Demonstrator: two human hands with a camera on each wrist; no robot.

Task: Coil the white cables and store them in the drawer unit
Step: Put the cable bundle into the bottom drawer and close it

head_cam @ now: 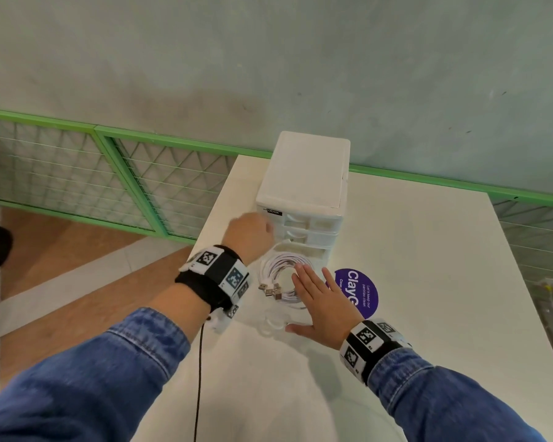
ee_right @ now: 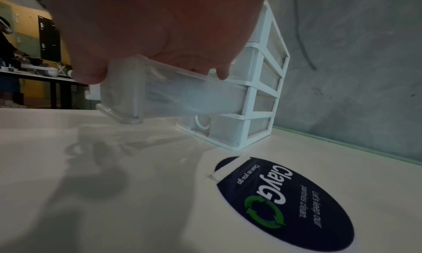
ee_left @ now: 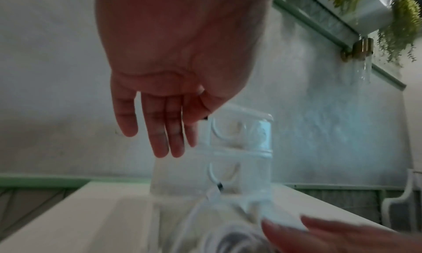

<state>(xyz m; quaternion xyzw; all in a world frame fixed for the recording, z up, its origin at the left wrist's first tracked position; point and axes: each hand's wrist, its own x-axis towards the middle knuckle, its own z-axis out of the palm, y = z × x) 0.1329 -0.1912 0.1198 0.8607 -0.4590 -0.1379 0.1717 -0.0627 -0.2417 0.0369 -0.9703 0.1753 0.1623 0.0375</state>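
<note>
The white plastic drawer unit (head_cam: 304,177) looks smooth and faintly glossy; its pulled-out clear plastic drawer (ee_right: 173,92) is translucent. The coiled white cables (head_cam: 280,272) have shiny metal plugs. The white desk (head_cam: 428,282) is smooth and matt, bearing a glossy round purple sticker (head_cam: 363,293). Blue denim cloth sleeves (head_cam: 87,374) look coarse.

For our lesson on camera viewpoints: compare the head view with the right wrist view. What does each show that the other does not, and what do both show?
Only the head view shows the coiled white cables lying in the pulled-out drawer, and the left hand beside the unit. Only the right wrist view shows the drawer's clear side wall, tilted down toward the table. Both share the drawer unit, the purple sticker and the right hand, flat on the drawer.
</note>
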